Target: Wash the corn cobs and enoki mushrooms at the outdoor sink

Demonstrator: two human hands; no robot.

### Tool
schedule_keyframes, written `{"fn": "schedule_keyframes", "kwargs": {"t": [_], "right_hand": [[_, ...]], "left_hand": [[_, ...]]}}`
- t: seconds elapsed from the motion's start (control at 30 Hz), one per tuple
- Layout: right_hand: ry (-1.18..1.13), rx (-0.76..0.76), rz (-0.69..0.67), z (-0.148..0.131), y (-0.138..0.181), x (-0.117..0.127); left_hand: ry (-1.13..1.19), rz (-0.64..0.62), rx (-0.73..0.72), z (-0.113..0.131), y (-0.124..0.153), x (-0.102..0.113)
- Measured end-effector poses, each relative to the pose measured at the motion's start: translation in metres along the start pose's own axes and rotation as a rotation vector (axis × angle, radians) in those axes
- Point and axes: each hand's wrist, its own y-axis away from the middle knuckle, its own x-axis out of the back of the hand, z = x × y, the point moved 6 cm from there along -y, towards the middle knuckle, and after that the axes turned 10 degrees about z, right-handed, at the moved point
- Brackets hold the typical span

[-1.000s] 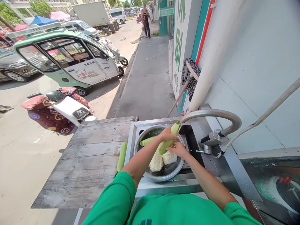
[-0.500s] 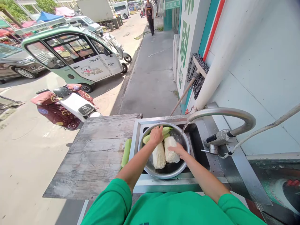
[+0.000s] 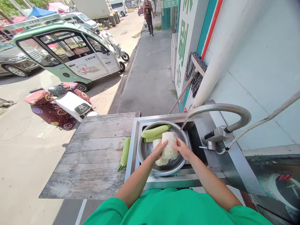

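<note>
Steel bowl (image 3: 143,153) sits in the sink (image 3: 198,137), and both hands are inside it. The left hand (image 3: 158,151) curls round the near left side of a white, stringy bundle (image 3: 170,143), with its fingers wrapped partly over it. The right hand (image 3: 183,147) presses in from the other side, fingers half closed on it. The bundle is thus clasped between the two hands, raised a little off the bowl's floor with its far end toward the tap (image 3: 220,107).

Water (image 3: 184,124) falls from the spout just beyond the right hand, onto or just beside that far end. That is likely why the bundle is held up there rather than left lying. More white strands (image 3: 156,144) show under the left hand's fingers; I cannot tell whether they are a separate bunch.

Beyond the left hand, two green gourds (image 3: 156,131) lie across the far side of the bowl, clear of the stream. To the left of that hand, outside the sink, a lone gourd (image 3: 124,153) lies on the wooden tabletop (image 3: 98,150), along the sink's edge where it stays dry.

Well beyond the hands, a mop (image 3: 197,72) leans on the wall and a scooter (image 3: 67,106) stands past the tabletop. A person (image 3: 148,12) is far off on the pavement.
</note>
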Motion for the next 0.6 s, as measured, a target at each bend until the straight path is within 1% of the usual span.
{"fn": "schedule_keyframes", "kwargs": {"t": [0.03,0.1,0.17,0.27,0.37,0.43,0.5,0.6], "right_hand": [[0.071,0.023,0.045,-0.002,-0.001,0.007],[0.238,0.122,0.157,-0.012,-0.003,0.022],[0.393,0.25,0.185,-0.026,-0.004,0.027],[0.609,0.443,0.147,-0.045,0.001,0.02],[0.844,0.625,0.192,-0.06,0.01,0.01],[0.946,0.657,0.229,-0.066,0.012,0.009],[0.957,0.638,0.247,-0.07,0.012,0.012],[0.87,0.633,0.164,-0.072,0.012,0.013]], "left_hand": [[0.013,0.001,0.013,-0.003,0.0,0.002],[0.044,-0.011,0.046,-0.01,-0.001,0.005],[0.075,-0.028,0.062,-0.016,-0.001,0.005],[0.081,-0.025,0.037,-0.018,-0.002,0.0],[0.015,0.014,0.016,-0.017,-0.002,-0.004],[0.011,0.021,0.025,-0.016,0.0,-0.006],[0.057,0.003,0.042,-0.014,0.003,-0.006],[0.123,-0.025,0.051,-0.009,0.008,-0.007]]}}
